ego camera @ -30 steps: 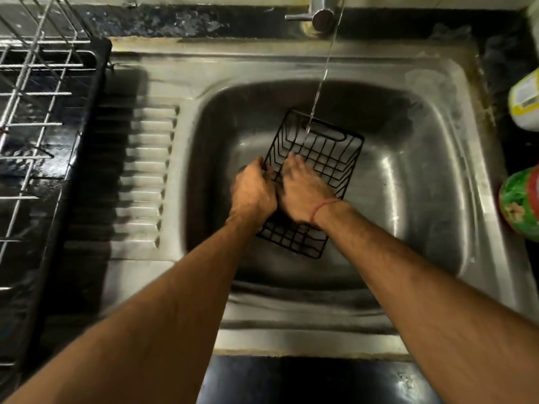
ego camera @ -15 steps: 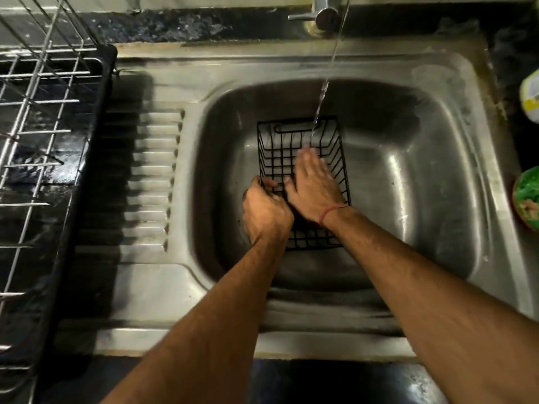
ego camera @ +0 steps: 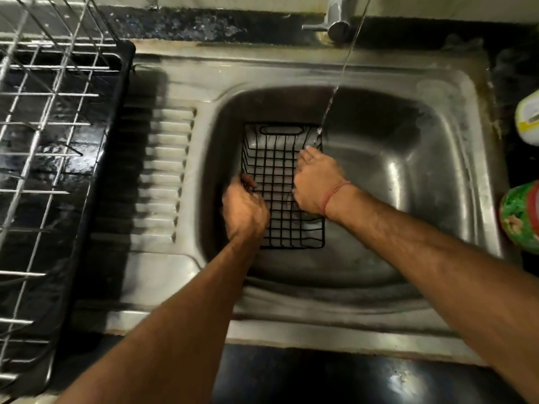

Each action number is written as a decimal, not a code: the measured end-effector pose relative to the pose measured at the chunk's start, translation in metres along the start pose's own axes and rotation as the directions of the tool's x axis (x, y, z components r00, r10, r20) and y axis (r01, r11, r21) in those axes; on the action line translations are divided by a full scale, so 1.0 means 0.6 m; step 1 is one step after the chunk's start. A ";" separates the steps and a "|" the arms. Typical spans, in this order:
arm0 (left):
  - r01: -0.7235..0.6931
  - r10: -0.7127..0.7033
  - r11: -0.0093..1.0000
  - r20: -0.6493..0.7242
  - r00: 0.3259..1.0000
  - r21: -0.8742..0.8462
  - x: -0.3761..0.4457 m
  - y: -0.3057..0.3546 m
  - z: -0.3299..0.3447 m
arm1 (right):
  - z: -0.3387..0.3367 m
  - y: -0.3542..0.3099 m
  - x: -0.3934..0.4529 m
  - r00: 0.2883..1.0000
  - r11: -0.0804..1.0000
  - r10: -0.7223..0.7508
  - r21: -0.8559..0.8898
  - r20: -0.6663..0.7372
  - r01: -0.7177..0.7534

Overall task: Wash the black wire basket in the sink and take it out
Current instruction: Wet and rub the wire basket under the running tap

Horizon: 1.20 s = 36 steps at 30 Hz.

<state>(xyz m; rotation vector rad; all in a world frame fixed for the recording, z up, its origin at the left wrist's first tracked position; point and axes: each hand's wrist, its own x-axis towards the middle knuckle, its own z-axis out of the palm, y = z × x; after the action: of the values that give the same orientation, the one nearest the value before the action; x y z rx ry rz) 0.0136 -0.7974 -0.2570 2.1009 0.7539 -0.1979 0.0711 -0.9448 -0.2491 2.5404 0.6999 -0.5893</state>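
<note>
dish rack: shiny metal wire grid, standing in a black tray, sitting far left on the counter
drainboard: ribbed steel, dull and streaked, lying between rack and bowl
sink: steel bowl with rounded corners, wet and scuffed
basket: black wire, rectangular, square grid bottom, oval handle slot in far end; sitting open side up inside the sink bowl, left of centre
left hand: fingers curling round the basket's left rim, gripping it
right hand: gripping the basket's right wall, fingers folding over the rim; red thread on wrist
tap: chrome, at back edge, thin water stream running down, landing at basket's far right corner just beyond right-hand fingers
bottle: white with yellow label, partly cut off at right edge
green packet: round, glossy, sitting on the right counter, partly out of frame
</note>
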 end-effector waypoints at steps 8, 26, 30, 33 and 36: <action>-0.196 0.180 0.966 0.105 0.978 0.169 -0.014 0.038 -0.036 | 0.030 0.058 -0.048 0.985 0.995 -0.059 0.068 -0.161 0.070; -0.257 0.193 0.926 0.239 0.952 0.275 -0.036 0.063 -0.082 | -0.041 0.130 -0.026 0.987 0.988 -0.154 -0.002 -0.034 0.154; -0.251 0.195 0.912 0.196 0.961 0.323 -0.039 0.069 -0.074 | -0.036 0.089 -0.039 0.901 0.908 -0.418 0.043 0.115 0.416; -0.252 0.191 0.905 0.201 0.961 0.344 -0.037 0.067 -0.074 | -0.037 0.106 -0.043 0.890 0.893 -0.448 -0.007 0.087 0.450; -0.229 0.169 0.913 0.197 0.966 0.338 -0.037 0.070 -0.068 | -0.049 0.122 -0.038 0.951 0.951 -0.301 -0.048 0.069 0.305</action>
<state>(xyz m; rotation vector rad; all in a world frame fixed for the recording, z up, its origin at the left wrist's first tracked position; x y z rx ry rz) 0.0146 -0.7938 -0.1947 2.4545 0.4205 -0.4170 0.1024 -0.9949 -0.1924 2.3665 1.0799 -0.7329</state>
